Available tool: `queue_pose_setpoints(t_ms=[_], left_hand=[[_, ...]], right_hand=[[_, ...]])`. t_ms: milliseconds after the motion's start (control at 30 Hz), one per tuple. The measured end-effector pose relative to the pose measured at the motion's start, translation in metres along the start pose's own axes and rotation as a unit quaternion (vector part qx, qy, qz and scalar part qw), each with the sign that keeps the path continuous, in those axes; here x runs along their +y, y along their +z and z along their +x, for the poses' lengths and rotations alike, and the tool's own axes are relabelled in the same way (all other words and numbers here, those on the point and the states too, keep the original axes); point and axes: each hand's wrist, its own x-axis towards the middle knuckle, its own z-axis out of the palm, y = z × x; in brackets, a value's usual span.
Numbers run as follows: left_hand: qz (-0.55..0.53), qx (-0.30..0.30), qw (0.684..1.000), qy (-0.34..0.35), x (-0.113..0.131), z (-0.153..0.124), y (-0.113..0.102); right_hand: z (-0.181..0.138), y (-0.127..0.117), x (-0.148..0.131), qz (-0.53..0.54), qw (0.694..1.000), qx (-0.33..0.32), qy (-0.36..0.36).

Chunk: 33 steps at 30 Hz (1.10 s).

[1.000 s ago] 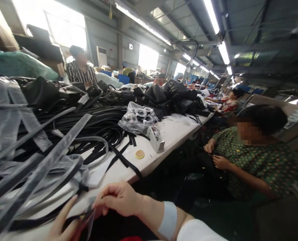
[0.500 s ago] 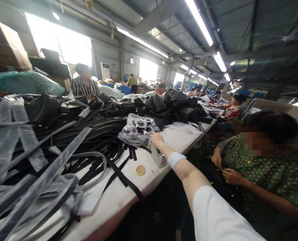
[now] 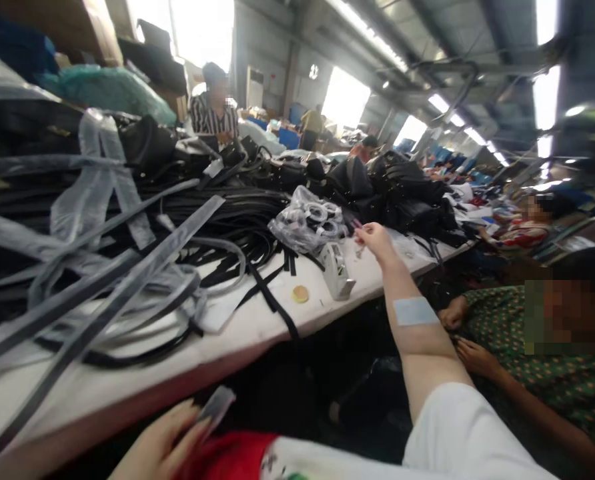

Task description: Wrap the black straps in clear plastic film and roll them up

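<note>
My right hand (image 3: 375, 241) reaches over the white table (image 3: 250, 328), fingers pinched on a small thing with a purplish tip, too small to name. Just left of it lies a clear plastic bag of white rings (image 3: 308, 220). Below the bag stands a pale grey holder (image 3: 336, 272) with holes in its side. At the bottom, my left hand (image 3: 163, 441) is closed on a short grey, shiny piece (image 3: 218, 405) that sticks out past the fingers. That hand is below the table's edge, in front of my red and white clothing.
Black straps (image 3: 202, 217), some in clear sleeves, cover the table's left side. Black bags (image 3: 362, 177) are heaped behind. A round yellow lid-like disc (image 3: 300, 293) lies near the front edge. A co-worker in a green dotted top (image 3: 507, 320) sits close at right.
My right hand has moved off the grey holder to the right of the bag of rings, now with a small thing pinched. My left hand has come into view. The camera view has shifted.
</note>
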Motion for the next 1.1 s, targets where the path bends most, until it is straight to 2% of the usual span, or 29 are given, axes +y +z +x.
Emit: queue_pose_setpoints(t_ms=[33, 67, 100, 133, 200, 267, 333, 400, 500, 567, 667, 833, 1100], left_hand=[[-0.03, -0.018, 0.999, 0.007, 0.0, -0.009, 0.0], [-0.048, -0.037, 0.998, 0.025, 0.001, -0.014, -0.001], [-0.052, -0.032, 0.997, 0.038, 0.002, -0.017, -0.001], [-0.053, -0.023, 0.997, 0.044, 0.003, -0.018, -0.002], [-0.037, -0.006, 0.998, 0.051, 0.006, -0.018, -0.004], [-0.007, 0.012, 0.998, 0.053, 0.008, -0.02, -0.005], [0.038, 0.042, 0.997, 0.054, 0.009, -0.023, -0.005], [0.082, 0.075, 0.992, 0.059, 0.009, -0.028, -0.003], [0.084, 0.099, 0.988, 0.081, 0.008, -0.032, 0.0], [0.049, 0.117, 0.987, 0.1, 0.006, -0.034, 0.002], [0.034, 0.174, 0.978, 0.109, 0.003, -0.036, 0.006], [0.116, 0.263, 0.95, 0.124, -0.002, -0.039, 0.012], [0.238, 0.291, 0.916, 0.137, -0.002, -0.039, 0.015]], right_hand=[[-0.02, 0.008, -0.004, 0.074, 0.997, -0.009, -0.017], [-0.043, 0.019, -0.011, 0.232, 0.972, -0.027, -0.03], [-0.071, 0.033, -0.021, 0.367, 0.927, -0.073, -0.035], [-0.101, 0.049, -0.032, 0.445, 0.884, -0.139, -0.034], [-0.165, 0.081, -0.058, 0.504, 0.824, -0.26, -0.018], [-0.219, 0.109, -0.083, 0.505, 0.793, -0.341, -0.013], [-0.256, 0.127, -0.105, 0.478, 0.798, -0.365, -0.048], [-0.272, 0.134, -0.12, 0.416, 0.836, -0.341, -0.104], [-0.275, 0.128, -0.133, 0.304, 0.898, -0.264, -0.175], [-0.274, 0.123, -0.139, 0.272, 0.913, -0.234, -0.193], [-0.277, 0.122, -0.147, 0.291, 0.905, -0.249, -0.187], [-0.287, 0.125, -0.155, 0.337, 0.875, -0.311, -0.156], [-0.285, 0.115, -0.157, 0.312, 0.878, -0.321, -0.17]])
